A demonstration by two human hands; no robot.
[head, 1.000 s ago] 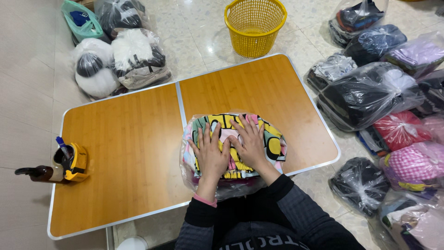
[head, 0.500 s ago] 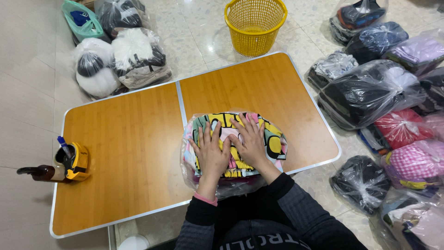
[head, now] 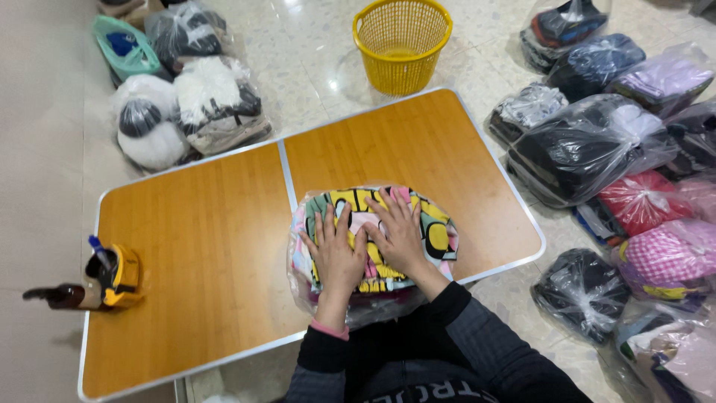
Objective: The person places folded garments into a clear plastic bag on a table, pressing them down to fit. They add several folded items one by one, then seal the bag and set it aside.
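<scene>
Wooden folding table [head: 224,246], near edge bearing clear plastic bag of bright folded clothes [head: 373,239]. Pressed flat on top, side by side: left hand [head: 335,254] and right hand [head: 399,231], fingers spread wide, palms down, gripping nothing. Far beyond, yellow basket [head: 403,41] on floor.

One folding wooden table [head: 216,246], one yellow basket [head: 402,43], one colourful bagged bundle [head: 373,231] on the table, one tape dispenser [head: 112,277], roughly a dozen bagged clothing bundles [head: 589,153] on the floor, two hands.
</scene>
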